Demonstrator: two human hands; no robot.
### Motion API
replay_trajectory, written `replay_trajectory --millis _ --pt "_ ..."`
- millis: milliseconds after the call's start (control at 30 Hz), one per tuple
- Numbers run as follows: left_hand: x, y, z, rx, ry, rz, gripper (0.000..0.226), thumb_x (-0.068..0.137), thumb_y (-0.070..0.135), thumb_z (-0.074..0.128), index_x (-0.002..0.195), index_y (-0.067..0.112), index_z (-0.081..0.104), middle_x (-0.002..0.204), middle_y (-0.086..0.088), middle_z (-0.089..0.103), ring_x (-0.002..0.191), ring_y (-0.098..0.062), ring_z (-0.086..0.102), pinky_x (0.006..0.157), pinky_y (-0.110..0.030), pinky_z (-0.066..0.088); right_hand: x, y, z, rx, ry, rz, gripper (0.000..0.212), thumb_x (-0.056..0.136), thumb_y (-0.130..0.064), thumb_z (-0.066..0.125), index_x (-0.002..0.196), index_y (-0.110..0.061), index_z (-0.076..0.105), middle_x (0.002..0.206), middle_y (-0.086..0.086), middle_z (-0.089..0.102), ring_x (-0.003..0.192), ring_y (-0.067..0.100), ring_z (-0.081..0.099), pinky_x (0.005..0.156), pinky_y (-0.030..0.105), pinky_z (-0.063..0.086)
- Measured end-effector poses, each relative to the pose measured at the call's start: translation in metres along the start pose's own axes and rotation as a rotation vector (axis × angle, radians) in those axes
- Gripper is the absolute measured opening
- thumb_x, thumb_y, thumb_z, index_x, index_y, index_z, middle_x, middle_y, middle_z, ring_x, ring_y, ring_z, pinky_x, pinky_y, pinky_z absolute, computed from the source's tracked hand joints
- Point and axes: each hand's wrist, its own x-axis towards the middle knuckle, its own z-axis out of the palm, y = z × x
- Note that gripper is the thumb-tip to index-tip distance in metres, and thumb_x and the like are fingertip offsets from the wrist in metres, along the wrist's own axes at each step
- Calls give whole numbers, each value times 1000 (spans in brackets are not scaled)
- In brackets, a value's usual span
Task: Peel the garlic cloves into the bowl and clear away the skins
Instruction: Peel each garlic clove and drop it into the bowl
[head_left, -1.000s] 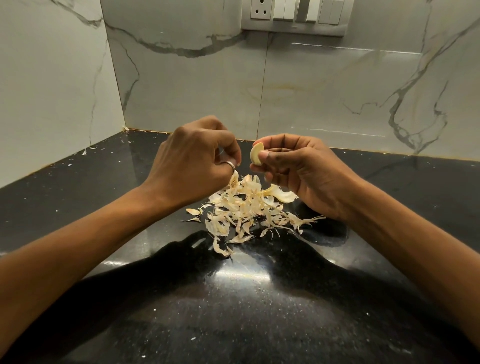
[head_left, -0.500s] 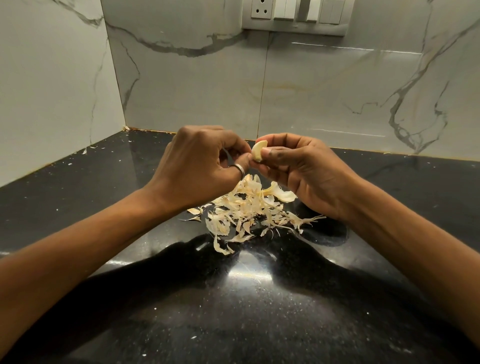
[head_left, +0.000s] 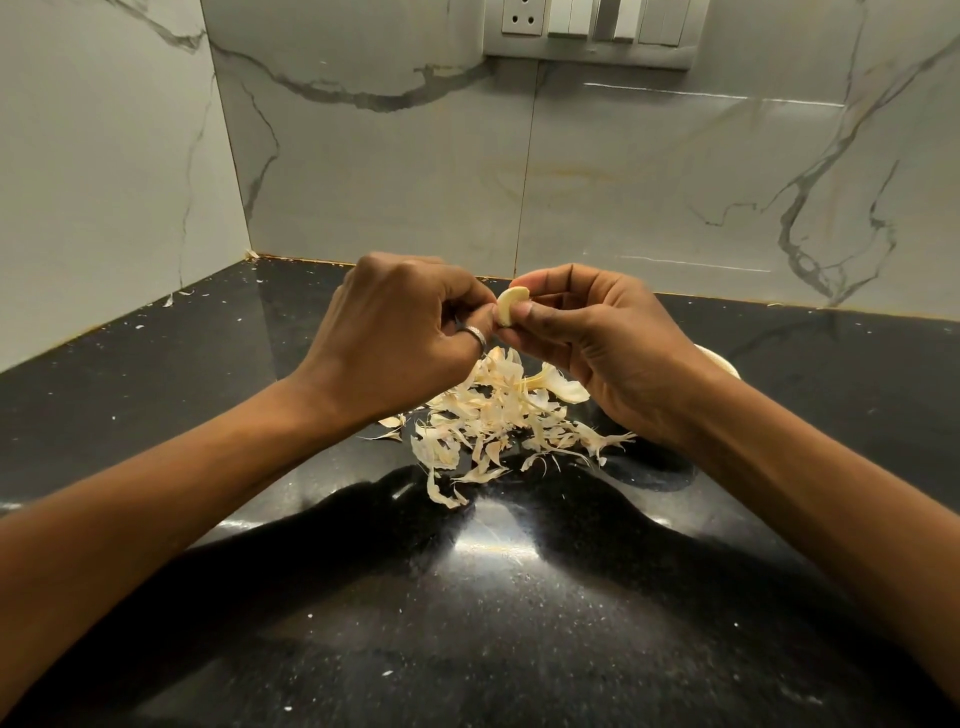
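My right hand (head_left: 597, 343) pinches a pale garlic clove (head_left: 510, 306) between thumb and fingers, held above the counter. My left hand (head_left: 400, 332), a ring on one finger, has its fingertips curled against the clove's left side, pinching at it. Directly under both hands lies a heap of dry garlic skins (head_left: 498, 415) on the black counter (head_left: 467, 623). A sliver of a pale bowl rim (head_left: 719, 358) shows behind my right wrist; the rest of the bowl is hidden.
Marble-patterned wall tiles close off the counter at the back and left, meeting in a corner. A switch and socket plate (head_left: 587, 28) sits high on the back wall. Small skin flecks (head_left: 171, 299) lie near the left wall.
My left hand moved up and right from above the skin heap to meet the clove. My right hand stayed almost in place with the clove.
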Motion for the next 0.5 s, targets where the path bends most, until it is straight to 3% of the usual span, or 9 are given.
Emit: replay_trajectory --millis 167,233,400,500 --pt "-1 3 1 -21 39 -71 13 88 25 70 89 17 79 71 5 72 61 -7 65 58 -34 56 0 1 1 -19 15 -12 21 89 14 60 109 8 63 96 19 72 84 22 75 73 26 62" --pt "-1 3 1 -30 40 -86 9 88 23 73 89 16 79 71 5 72 61 -7 66 59 -27 54 0 2 1 -30 13 -15 21 89 14 60 109 8 63 96 18 72 84 22 75 74 27 62" --pt "-1 5 1 -29 36 -102 11 87 25 73 85 15 77 68 8 69 59 1 63 56 -15 52 1 4 1 -65 3 -24 20 89 13 61 106 3 65 96 17 73 86 22 74 78 28 62" --pt "0 3 1 -15 26 -104 14 86 28 70 82 17 76 65 11 66 57 2 61 55 -18 53 0 4 1 -81 -10 -15 19 90 13 60 104 1 66 96 15 72 86 21 74 79 29 62"
